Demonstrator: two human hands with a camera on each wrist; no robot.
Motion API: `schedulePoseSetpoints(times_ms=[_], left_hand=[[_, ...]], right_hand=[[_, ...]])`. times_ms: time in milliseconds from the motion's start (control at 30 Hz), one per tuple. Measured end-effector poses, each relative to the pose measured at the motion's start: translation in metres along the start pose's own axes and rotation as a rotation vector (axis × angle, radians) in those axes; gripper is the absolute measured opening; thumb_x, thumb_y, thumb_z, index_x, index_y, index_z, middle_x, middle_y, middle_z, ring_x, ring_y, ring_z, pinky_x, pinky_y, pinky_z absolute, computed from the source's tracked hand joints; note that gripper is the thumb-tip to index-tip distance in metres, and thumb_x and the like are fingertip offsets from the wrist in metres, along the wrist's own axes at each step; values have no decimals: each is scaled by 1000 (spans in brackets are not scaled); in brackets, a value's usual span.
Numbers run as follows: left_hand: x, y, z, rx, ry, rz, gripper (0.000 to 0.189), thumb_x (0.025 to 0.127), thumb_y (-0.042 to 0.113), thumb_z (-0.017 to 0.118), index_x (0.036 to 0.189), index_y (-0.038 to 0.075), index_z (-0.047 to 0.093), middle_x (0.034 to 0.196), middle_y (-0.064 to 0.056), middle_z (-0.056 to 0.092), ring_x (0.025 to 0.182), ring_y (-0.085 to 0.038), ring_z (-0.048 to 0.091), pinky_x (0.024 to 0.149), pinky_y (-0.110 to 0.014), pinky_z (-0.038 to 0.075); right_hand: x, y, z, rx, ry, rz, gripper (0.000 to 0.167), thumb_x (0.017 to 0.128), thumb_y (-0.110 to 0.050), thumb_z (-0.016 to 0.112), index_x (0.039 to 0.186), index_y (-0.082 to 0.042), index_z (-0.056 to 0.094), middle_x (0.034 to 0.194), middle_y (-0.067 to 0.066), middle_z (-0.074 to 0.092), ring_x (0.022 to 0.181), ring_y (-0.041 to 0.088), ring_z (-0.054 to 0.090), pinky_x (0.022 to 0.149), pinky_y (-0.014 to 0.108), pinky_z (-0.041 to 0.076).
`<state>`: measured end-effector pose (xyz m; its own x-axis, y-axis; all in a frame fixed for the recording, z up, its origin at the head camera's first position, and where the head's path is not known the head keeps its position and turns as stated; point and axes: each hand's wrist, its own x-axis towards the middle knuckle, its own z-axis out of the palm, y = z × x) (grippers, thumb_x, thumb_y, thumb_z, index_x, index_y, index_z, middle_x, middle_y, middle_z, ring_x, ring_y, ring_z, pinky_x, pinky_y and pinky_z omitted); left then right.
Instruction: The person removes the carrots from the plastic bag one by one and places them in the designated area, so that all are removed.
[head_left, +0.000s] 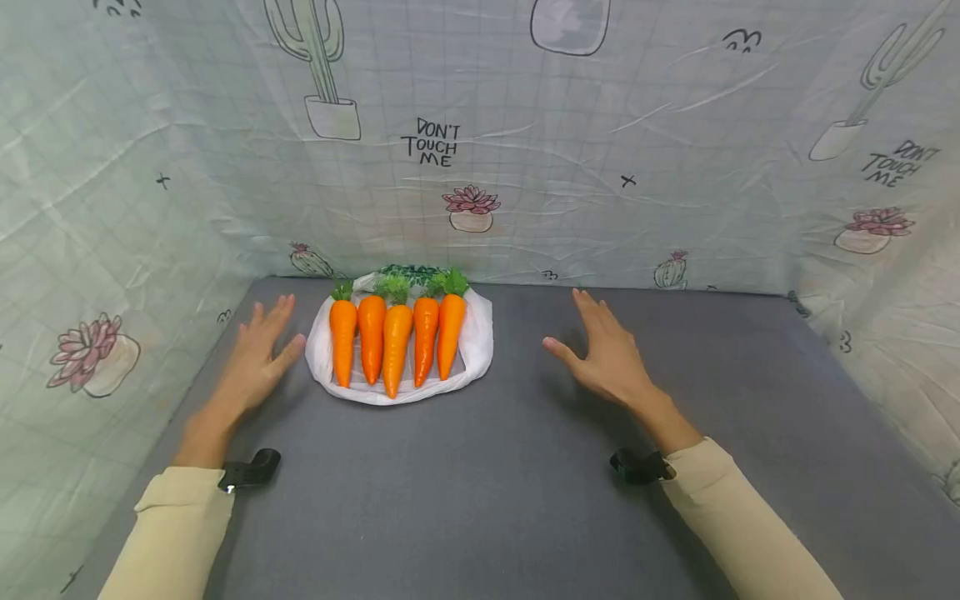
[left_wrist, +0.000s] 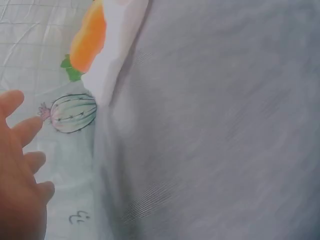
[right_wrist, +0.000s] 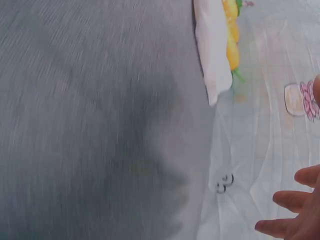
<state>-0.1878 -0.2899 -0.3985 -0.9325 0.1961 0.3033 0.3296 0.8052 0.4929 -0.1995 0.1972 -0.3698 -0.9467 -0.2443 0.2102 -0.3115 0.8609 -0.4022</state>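
Note:
Several orange carrots (head_left: 397,346) with green tops lie side by side, tops toward the back, on a white bag-like wrap (head_left: 480,333) with a bunched rim. Whether the wrap is cloth or plastic is unclear. To its left hovers my left hand (head_left: 258,354), fingers spread and holding nothing. My right hand (head_left: 609,354) is farther off on the right, thumb apart from the fingers, also holding nothing. In the left wrist view, part of a carrot (left_wrist: 89,42) shows over the wrap's edge (left_wrist: 117,40). The right wrist view catches the wrap's other side (right_wrist: 212,45).
A grey tabletop (head_left: 435,492) extends under both arms. Pale sheeting (head_left: 555,183) printed with cacti and words rises along the back and both sides. Each wrist wears a black strapped device, such as the left one (head_left: 251,469).

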Motion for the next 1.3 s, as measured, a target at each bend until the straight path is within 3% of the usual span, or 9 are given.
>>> schedulePoseSetpoints(times_ms=[400, 667, 800, 933, 1067, 1300], left_hand=[[1, 1, 21, -167, 34, -38, 59, 99, 32, 46, 147, 0, 32, 151, -26, 26, 140, -49, 2, 106, -67, -6], [3, -5, 37, -217, 89, -12, 53, 95, 22, 55, 140, -2, 44, 144, -27, 38, 139, -51, 10, 106, -69, -3], [1, -8, 43, -216, 102, -8, 50, 92, 16, 58, 138, -2, 47, 142, -27, 41, 138, -51, 13, 106, -69, -1], [-2, -10, 45, -178, 104, -15, 48, 92, 13, 59, 136, -2, 49, 140, -28, 42, 137, -52, 17, 106, -69, 1], [-3, -9, 45, -123, 85, -28, 46, 91, 8, 59, 135, -2, 50, 139, -28, 44, 134, -54, 22, 107, -68, 4], [-1, -8, 48, -103, 76, -50, 45, 90, 6, 59, 134, -1, 52, 138, -26, 46, 133, -52, 26, 109, -66, 7]], right_hand=[[8, -33, 28, 164, 69, 13, 84, 87, -65, 49, 152, -18, 25, 150, 12, 35, 137, 32, 31, 104, 62, 26], [15, -52, 52, 304, 154, -27, 70, 90, -52, 56, 144, -11, 41, 128, 8, 56, 111, 28, 51, 88, 45, 43], [19, -65, 63, 382, 175, -27, 63, 91, -46, 58, 140, -8, 47, 117, 9, 61, 98, 29, 52, 76, 40, 43], [26, -78, 74, 433, 183, -15, 59, 91, -45, 60, 137, -9, 50, 110, 8, 63, 92, 30, 52, 73, 37, 41], [33, -87, 83, 451, 193, 1, 56, 90, -44, 61, 133, -9, 53, 105, 6, 65, 88, 32, 53, 72, 35, 39], [42, -95, 98, 439, 196, 65, 54, 88, -44, 63, 130, -12, 57, 98, 3, 66, 82, 24, 50, 68, 34, 39]])
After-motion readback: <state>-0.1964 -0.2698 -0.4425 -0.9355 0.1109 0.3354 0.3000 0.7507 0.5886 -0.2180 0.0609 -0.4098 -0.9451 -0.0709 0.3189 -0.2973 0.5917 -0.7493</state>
